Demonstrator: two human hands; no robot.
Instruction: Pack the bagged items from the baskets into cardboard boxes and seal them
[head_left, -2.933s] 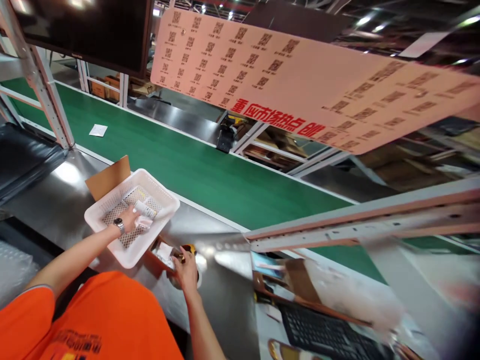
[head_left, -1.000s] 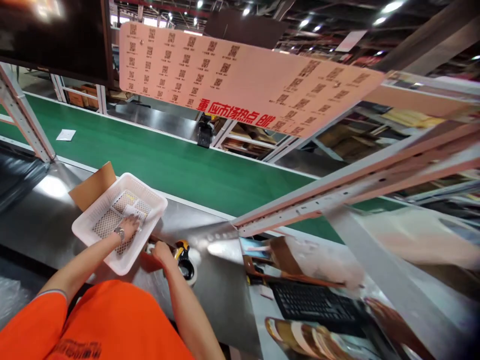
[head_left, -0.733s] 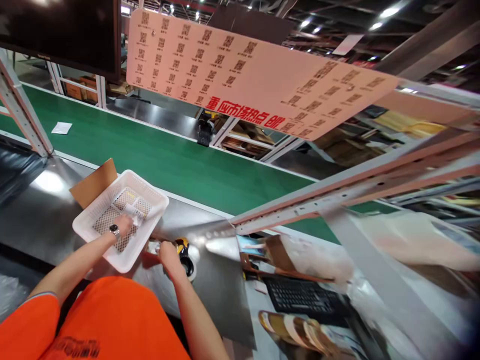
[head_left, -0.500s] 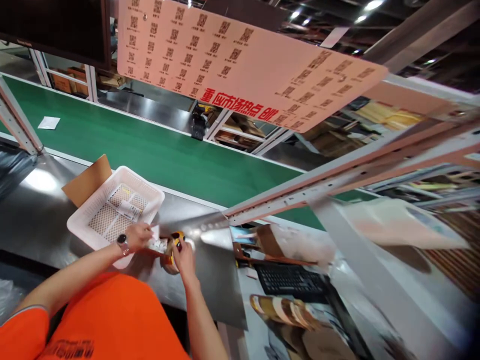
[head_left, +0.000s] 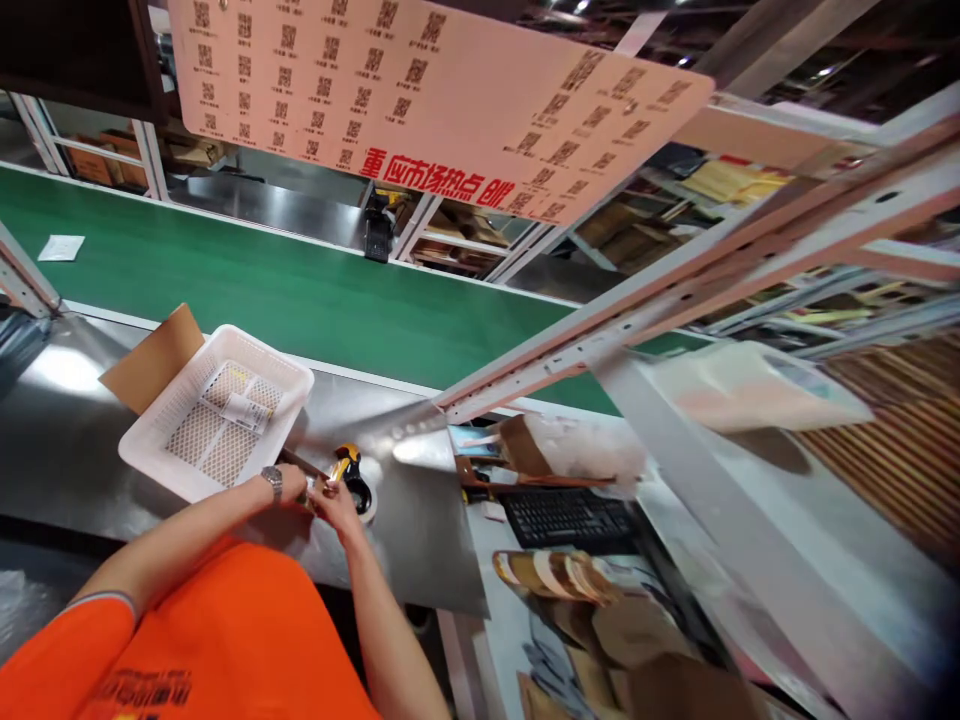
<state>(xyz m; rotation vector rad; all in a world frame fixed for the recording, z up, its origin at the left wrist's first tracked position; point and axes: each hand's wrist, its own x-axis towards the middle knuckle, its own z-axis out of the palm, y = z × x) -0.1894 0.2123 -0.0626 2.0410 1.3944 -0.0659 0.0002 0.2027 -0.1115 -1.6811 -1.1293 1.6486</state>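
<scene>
My left hand (head_left: 291, 484), with a watch on its wrist, is closed just in front of the white basket (head_left: 135, 440). Its fingers hold a small whitish packet (head_left: 310, 490), mostly hidden between the two hands. My right hand (head_left: 337, 508) meets it there, fingers pinched on the same small thing. Directly beyond the right hand, a yellow and black tape dispenser (head_left: 347, 462) with a roll of tape rests on the metal table (head_left: 420, 520). In the basket lies a flat labelled packet (head_left: 247, 412).
A brown cardboard piece (head_left: 154, 360) leans at the basket's left side. Behind runs a green conveyor belt (head_left: 315, 310) carrying a white packet (head_left: 61, 248). To the right are a keyboard (head_left: 566, 518) and rolls of labels (head_left: 551, 577). A board of printed codes (head_left: 450, 110) hangs above.
My right hand has let go of the tape dispenser and moved left to my left hand. The dispenser now stands on the table. The view has shifted slightly.
</scene>
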